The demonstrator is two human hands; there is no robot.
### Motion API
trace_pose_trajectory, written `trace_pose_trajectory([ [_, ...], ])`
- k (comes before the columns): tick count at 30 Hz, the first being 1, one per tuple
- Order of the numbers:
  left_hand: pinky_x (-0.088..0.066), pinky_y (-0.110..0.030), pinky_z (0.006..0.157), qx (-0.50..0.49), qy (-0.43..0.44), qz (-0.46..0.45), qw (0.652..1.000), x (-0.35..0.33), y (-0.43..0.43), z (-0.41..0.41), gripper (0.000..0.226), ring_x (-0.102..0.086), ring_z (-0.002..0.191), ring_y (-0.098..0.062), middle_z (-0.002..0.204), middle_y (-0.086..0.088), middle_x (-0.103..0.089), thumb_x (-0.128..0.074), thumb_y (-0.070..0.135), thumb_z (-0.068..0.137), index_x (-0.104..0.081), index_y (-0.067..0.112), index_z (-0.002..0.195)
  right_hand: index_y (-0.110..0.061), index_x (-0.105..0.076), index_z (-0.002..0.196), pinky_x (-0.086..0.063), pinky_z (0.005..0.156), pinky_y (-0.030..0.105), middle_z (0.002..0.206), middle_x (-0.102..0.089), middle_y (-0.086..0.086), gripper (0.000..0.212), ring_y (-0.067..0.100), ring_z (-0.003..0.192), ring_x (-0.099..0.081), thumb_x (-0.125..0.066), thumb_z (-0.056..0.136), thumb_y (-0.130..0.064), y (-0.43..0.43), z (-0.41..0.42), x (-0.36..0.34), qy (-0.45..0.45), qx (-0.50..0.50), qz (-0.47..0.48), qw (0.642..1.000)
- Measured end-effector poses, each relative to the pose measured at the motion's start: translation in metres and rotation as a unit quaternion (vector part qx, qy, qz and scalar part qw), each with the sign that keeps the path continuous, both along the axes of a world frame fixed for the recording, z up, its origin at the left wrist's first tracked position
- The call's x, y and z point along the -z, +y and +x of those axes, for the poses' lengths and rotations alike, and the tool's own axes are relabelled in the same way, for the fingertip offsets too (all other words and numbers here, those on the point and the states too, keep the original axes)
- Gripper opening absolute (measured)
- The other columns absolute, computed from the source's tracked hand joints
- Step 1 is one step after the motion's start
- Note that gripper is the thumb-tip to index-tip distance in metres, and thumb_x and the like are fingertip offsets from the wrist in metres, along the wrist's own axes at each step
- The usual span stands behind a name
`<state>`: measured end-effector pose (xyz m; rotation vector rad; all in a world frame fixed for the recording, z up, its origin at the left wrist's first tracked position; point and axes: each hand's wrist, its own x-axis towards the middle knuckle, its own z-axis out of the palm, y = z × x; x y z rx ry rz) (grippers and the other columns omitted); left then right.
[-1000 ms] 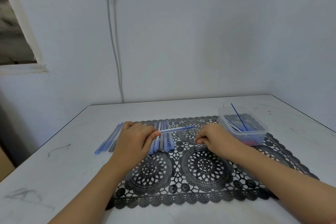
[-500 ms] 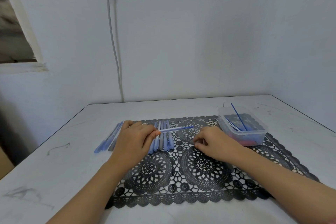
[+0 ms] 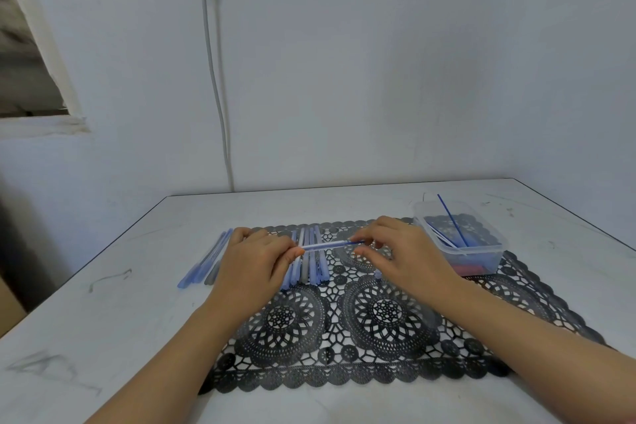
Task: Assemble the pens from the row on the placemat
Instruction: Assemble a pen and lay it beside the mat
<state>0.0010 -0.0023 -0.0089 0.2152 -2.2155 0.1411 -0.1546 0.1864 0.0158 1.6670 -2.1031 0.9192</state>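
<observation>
Blue-tinted pen barrel [image 3: 330,245] is held level: left hand [image 3: 254,262] grips one end steady, right hand [image 3: 395,251] pinches the other, probably so the parts push together straight.

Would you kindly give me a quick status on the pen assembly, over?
Left hand grips pen barrel. Right hand pinches its other end. Row of pens lies beneath on placemat. Nothing in the way.
</observation>
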Motion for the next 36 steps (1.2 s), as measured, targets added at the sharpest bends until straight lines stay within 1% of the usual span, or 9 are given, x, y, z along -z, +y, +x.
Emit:
trace_pose_trajectory([
  [6,-0.029,-0.027,0.078,0.004,-0.002,0.003,1.000,0.001,-0.001,0.000,0.056,-0.050,0.058,-0.007,0.064,0.015,-0.059,-0.023,0.052,0.099,-0.067,0.025,0.078,-0.019,-0.072,0.096,-0.034,0.064,0.004,0.081,-0.057,-0.011,0.014,-0.004,0.071,-0.051,-0.068,0.083,-0.015,-0.001,-0.008,-0.005,-0.081,0.014,0.015,0.996],
  [10,-0.029,-0.028,0.078,0.010,-0.003,0.001,1.000,0.001,0.000,0.000,0.058,-0.052,0.058,-0.008,0.065,0.014,-0.061,-0.021,0.053,0.099,-0.067,0.024,0.078,-0.018,-0.073,0.093,-0.037,0.067,0.008,0.078,-0.057,-0.012,0.011,-0.002,0.071,-0.052,-0.068,0.083,-0.016,-0.001,-0.010,-0.006,-0.121,0.022,0.027,0.992],
  [14,-0.030,-0.029,0.074,0.005,0.010,0.020,1.000,0.000,0.001,0.000,0.055,-0.041,0.058,-0.003,0.063,0.016,-0.056,-0.022,0.053,0.098,-0.065,0.024,0.078,-0.024,-0.071,0.082,-0.043,0.062,0.011,0.076,-0.067,-0.010,0.008,-0.001,0.066,-0.057,-0.068,0.084,-0.018,0.002,-0.012,-0.013,-0.243,0.034,-0.029,0.969],
  [17,-0.030,-0.029,0.074,0.002,0.007,0.038,0.999,-0.001,0.001,0.000,0.057,-0.038,0.058,-0.003,0.062,0.020,-0.047,-0.020,0.055,0.098,-0.064,0.025,0.078,-0.014,-0.069,0.082,-0.048,0.055,0.020,0.076,-0.070,0.006,0.008,0.012,0.064,-0.062,-0.064,0.085,-0.009,0.004,-0.015,-0.018,-0.406,0.002,-0.095,0.909],
  [22,-0.032,-0.029,0.077,0.005,-0.008,0.059,0.998,-0.001,0.002,0.000,0.054,-0.036,0.056,0.000,0.058,0.021,-0.038,-0.022,0.055,0.097,-0.063,0.025,0.080,-0.004,-0.062,0.093,-0.051,0.052,0.024,0.081,-0.071,0.013,0.007,0.022,0.066,-0.066,-0.056,0.090,-0.008,0.004,-0.017,-0.024,-0.631,-0.050,-0.186,0.751],
  [24,-0.034,-0.030,0.077,0.008,-0.012,0.064,0.998,-0.001,0.003,0.001,0.047,-0.035,0.057,0.004,0.057,0.021,-0.036,-0.027,0.052,0.097,-0.062,0.025,0.080,-0.006,-0.058,0.095,-0.052,0.053,0.025,0.081,-0.072,0.014,0.006,0.024,0.066,-0.068,-0.053,0.093,-0.010,0.005,-0.018,-0.026,-0.676,-0.056,-0.215,0.703],
  [27,-0.036,-0.031,0.076,0.013,-0.022,0.069,0.997,-0.001,0.004,0.001,0.034,-0.036,0.058,0.005,0.057,0.020,-0.039,-0.036,0.044,0.094,-0.060,0.026,0.079,-0.007,-0.055,0.092,-0.053,0.052,0.023,0.077,-0.071,0.016,0.007,0.021,0.060,-0.067,-0.049,0.095,-0.009,0.004,-0.020,-0.030,-0.687,-0.048,-0.280,0.669],
  [32,-0.033,-0.030,0.077,0.013,-0.025,0.077,0.997,0.000,0.004,0.002,0.034,-0.045,0.058,-0.004,0.060,0.016,-0.048,-0.036,0.044,0.094,-0.062,0.026,0.082,-0.010,-0.059,0.093,-0.051,0.054,0.019,0.078,-0.064,0.015,0.015,0.015,0.058,-0.062,-0.048,0.094,-0.001,0.006,-0.032,-0.037,-0.654,-0.042,-0.362,0.663],
  [36,-0.032,-0.031,0.076,0.004,-0.013,0.090,0.996,0.000,0.004,0.003,0.034,-0.045,0.058,-0.005,0.060,0.016,-0.047,-0.036,0.042,0.093,-0.062,0.024,0.082,-0.016,-0.063,0.099,-0.046,0.050,0.018,0.070,-0.059,0.007,0.018,0.012,0.057,-0.051,-0.050,0.094,-0.005,0.012,-0.039,-0.045,-0.597,-0.006,-0.350,0.722],
])
